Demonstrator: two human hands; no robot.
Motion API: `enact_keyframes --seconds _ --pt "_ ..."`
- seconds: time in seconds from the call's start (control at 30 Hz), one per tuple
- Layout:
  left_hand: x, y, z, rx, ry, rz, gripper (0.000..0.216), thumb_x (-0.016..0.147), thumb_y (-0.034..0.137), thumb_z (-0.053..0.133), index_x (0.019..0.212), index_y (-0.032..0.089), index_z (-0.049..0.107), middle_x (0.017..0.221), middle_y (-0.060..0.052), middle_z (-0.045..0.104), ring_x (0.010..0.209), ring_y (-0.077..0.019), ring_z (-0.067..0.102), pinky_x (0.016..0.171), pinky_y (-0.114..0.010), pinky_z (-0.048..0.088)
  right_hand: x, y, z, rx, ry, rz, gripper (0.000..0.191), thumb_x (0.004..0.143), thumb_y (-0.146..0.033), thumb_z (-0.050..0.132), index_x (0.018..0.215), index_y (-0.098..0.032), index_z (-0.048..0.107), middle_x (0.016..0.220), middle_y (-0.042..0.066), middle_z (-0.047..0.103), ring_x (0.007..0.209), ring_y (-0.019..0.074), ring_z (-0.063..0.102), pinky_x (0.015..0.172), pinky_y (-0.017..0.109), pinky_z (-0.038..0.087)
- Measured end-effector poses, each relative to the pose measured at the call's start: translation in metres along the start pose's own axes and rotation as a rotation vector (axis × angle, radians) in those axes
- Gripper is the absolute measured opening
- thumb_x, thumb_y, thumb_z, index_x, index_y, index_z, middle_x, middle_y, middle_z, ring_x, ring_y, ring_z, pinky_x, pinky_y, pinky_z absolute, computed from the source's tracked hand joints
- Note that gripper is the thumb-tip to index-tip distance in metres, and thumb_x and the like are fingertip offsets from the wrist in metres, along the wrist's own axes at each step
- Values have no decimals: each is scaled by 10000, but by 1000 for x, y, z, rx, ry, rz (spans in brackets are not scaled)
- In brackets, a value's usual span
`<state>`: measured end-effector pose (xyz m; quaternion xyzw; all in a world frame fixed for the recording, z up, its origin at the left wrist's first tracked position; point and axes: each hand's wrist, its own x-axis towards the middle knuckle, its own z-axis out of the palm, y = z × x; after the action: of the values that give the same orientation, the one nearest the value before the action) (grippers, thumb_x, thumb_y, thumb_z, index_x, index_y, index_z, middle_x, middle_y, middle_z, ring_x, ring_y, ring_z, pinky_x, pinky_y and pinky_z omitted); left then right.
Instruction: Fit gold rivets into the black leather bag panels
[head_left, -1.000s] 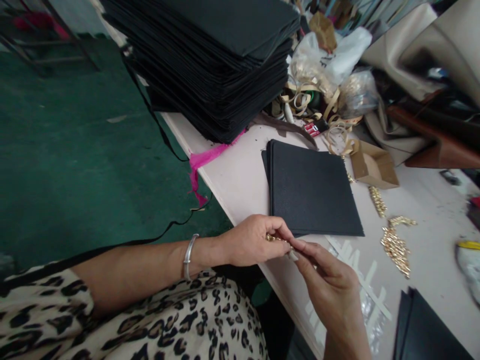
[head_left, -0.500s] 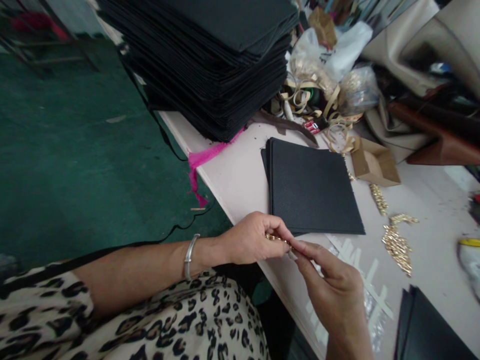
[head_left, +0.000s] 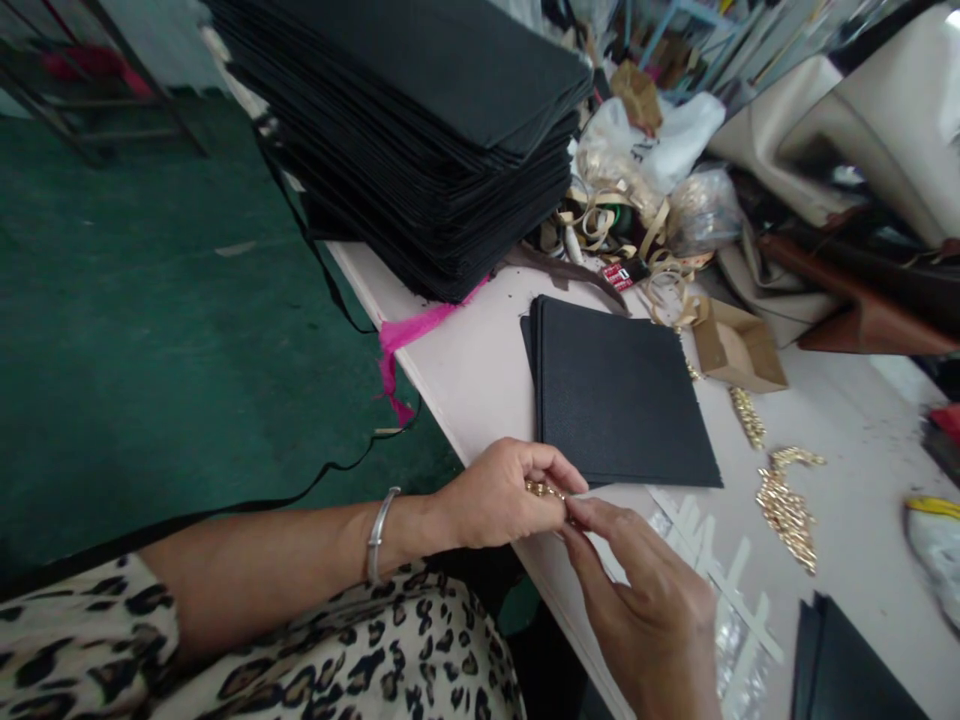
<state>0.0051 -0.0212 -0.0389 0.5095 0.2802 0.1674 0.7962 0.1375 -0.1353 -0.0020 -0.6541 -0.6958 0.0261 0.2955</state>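
Soft, even daylight falls from the upper right; shadows are faint, the far clutter blurs, and edges bend outward.

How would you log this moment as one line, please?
left hand: pinching gold fitting | right hand: fingertips on same fitting | black panels: flat on table
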Motion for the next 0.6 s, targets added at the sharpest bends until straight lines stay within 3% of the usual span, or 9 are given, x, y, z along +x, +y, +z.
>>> enact_keyframes --seconds 0.23,0.4,0.47,0.6 --pt "3 5 -6 -96 -68 -134 353 566 111 620 889 125 761 668 25 664 558 -72 497 561 -203 343 10 9 -4 105 -88 -100 242 862 -64 644 1061 -201 652 940 39 742 853 160 717 770 264 595" --pt "5 9 -7 -119 -52 -147 324 566 112 612 847 132 771 622 30 652 564 -81 515 550 -197 352 15 8 -4 -8 -87 -216 266 826 0 642 1041 -156 654 930 68 732 843 167 695 754 279 583" --pt "5 10 -7 -138 -51 -160 309 570 120 609 834 144 769 576 49 623 510 -66 473 500 -188 323 15 8 -4 0 -83 -213 268 821 5 638 1034 -156 653 938 70 730 841 169 689 758 296 582" --pt "4 6 -8 -163 -94 -222 318 571 177 671 875 143 758 539 60 590 419 -47 393 406 -180 265 15 11 -8 226 -116 -128 260 827 -13 649 1017 -191 647 904 39 725 855 158 691 753 286 584"
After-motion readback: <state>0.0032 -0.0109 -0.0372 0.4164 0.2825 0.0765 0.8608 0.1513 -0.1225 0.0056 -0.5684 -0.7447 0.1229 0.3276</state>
